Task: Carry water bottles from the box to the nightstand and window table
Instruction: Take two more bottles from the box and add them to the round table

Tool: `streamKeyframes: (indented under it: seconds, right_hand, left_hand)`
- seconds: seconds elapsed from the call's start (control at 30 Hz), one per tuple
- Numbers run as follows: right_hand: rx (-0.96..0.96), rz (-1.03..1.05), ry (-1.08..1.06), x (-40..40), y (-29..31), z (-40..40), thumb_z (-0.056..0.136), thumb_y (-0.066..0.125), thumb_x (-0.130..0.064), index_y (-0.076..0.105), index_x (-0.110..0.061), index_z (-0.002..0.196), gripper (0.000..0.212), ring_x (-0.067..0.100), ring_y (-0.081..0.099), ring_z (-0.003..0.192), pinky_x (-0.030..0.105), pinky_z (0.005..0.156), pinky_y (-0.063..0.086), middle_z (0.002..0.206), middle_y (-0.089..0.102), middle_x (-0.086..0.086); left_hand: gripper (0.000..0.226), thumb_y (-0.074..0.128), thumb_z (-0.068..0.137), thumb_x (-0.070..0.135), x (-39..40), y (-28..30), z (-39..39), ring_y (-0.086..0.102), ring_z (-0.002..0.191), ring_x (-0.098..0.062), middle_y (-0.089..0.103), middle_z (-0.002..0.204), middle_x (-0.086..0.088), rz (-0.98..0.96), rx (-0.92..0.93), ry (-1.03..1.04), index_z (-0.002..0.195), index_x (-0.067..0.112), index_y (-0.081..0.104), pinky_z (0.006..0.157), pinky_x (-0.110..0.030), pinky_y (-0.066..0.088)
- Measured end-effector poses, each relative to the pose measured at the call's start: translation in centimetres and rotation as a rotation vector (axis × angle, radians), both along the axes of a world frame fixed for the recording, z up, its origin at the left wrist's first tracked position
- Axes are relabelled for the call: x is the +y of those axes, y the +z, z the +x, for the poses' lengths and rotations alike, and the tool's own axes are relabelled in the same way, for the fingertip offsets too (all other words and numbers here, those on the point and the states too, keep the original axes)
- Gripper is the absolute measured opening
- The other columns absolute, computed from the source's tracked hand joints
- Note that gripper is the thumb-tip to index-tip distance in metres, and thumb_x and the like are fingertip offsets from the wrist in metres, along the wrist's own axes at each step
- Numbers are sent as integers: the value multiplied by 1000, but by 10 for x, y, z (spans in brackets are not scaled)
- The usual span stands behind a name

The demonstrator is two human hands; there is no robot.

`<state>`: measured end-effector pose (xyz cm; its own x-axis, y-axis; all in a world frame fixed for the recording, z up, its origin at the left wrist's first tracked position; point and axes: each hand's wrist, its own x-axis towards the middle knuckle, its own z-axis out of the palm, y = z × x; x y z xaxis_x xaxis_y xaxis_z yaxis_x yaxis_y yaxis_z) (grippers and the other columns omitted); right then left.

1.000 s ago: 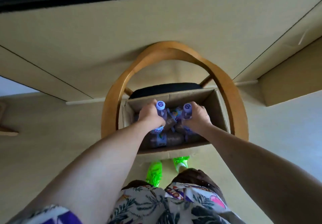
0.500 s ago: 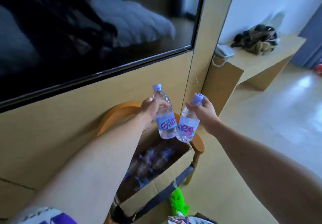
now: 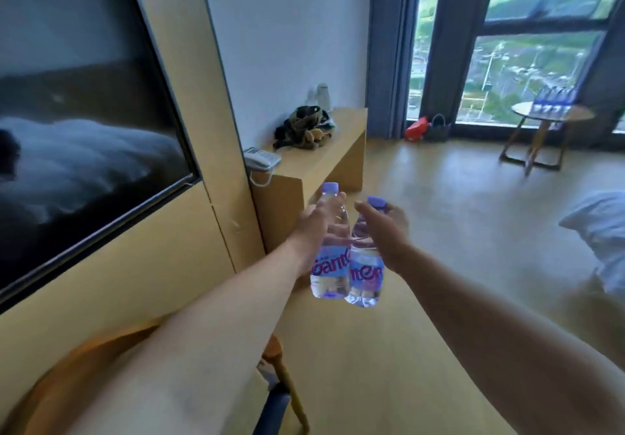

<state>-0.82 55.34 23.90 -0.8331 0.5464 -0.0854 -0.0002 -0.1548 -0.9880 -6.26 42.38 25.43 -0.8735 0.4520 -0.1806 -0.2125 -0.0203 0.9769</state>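
Observation:
My left hand point(image 3: 313, 228) grips a clear water bottle point(image 3: 330, 265) with a purple cap and blue label, held upright at chest height. My right hand point(image 3: 385, 231) grips a second, matching water bottle point(image 3: 367, 275) by its upper half; the two bottles touch side by side. Far off at the window stands a round wooden table point(image 3: 548, 116) with several more water bottles point(image 3: 554, 98) on it. The box is out of view below my arms.
A wooden chair's backrest point(image 3: 101, 350) curves under my left arm. A low wooden desk point(image 3: 324, 160) along the left wall carries a phone point(image 3: 262, 159) and a dark bag point(image 3: 302, 127). A large TV point(image 3: 77, 113) hangs at left. White bedding point(image 3: 605, 231) shows at right.
I lifted both bottles out of the box and raised my view from the chair toward the window. The box has dropped out of sight and the window table has come into view.

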Motion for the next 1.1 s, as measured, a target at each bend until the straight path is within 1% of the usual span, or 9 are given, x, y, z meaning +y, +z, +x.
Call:
streamKeyframes:
  seconds: [0.1, 0.23, 0.33, 0.5, 0.6, 0.7, 0.8, 0.93, 1.1]
  right_hand:
    - [-39, 35, -136, 82, 5, 15, 85, 74, -21, 64, -17, 73, 16, 22, 56, 53, 61, 72, 58, 56, 57, 3]
    - [-80, 126, -215, 189, 12, 39, 71, 74, -28, 69, -20, 63, 12, 21, 59, 47, 49, 64, 58, 52, 59, 1]
    - [-111, 194, -313, 261, 16, 54, 71, 74, -29, 70, -15, 71, 15, 24, 67, 51, 53, 69, 62, 56, 66, 3]
    - [-144, 204, -419, 358, 14, 64, 70, 72, -30, 70, -16, 79, 16, 26, 69, 55, 59, 66, 63, 59, 68, 5]
    - [-155, 153, -478, 405, 6, 61, 70, 72, -28, 70, -15, 78, 15, 27, 66, 55, 62, 66, 62, 60, 66, 5]
    - [-186, 172, -553, 451, -6, 49, 73, 72, -28, 71, -15, 77, 15, 26, 70, 57, 57, 70, 63, 62, 70, 4]
    - [-204, 213, -624, 502, -19, 23, 74, 73, -30, 72, -15, 78, 15, 22, 71, 58, 52, 73, 64, 65, 72, 3]
    - [-224, 190, -671, 578, -28, -26, 74, 72, -30, 72, -14, 80, 17, 24, 72, 63, 55, 79, 62, 67, 73, 4]
    - [-273, 228, -718, 670, -10, -95, 74, 70, -35, 71, -19, 81, 17, 25, 76, 70, 50, 80, 63, 65, 74, -2]
  left_hand:
    - [19, 67, 96, 33, 82, 7, 5, 69, 72, -27, 67, 89, -14, 5, 27, -38, 100, 14, 68, 55, -31, 59]
    - [36, 69, 95, 34, 188, 11, 4, 72, 79, -30, 74, 103, -18, -53, 62, -86, 117, 5, 70, 54, -30, 58]
    - [46, 73, 89, 39, 262, 9, 2, 75, 86, -35, 75, 106, -21, -81, 36, -87, 115, 2, 70, 60, -35, 62]
    - [45, 75, 83, 41, 366, 6, 1, 76, 70, -31, 77, 93, -18, -88, 26, -170, 107, 3, 72, 62, -42, 65]
    - [42, 75, 83, 40, 421, -2, -5, 77, 66, -29, 77, 97, -18, -100, 10, -248, 107, 6, 71, 55, -36, 61]
    - [43, 74, 83, 39, 477, -17, -24, 75, 67, -31, 75, 100, -24, -137, -2, -328, 110, 5, 69, 58, -38, 62]
    - [45, 73, 84, 37, 538, -33, -52, 74, 71, -33, 73, 105, -29, -149, 5, -397, 113, 4, 69, 70, -46, 65]
    - [48, 74, 83, 42, 621, -44, -106, 75, 89, -42, 74, 105, -26, -175, 7, -453, 114, 5, 68, 83, -55, 63]
    - [50, 74, 82, 46, 726, -28, -187, 75, 90, -42, 74, 104, -25, -207, 28, -517, 113, 7, 68, 87, -57, 61]
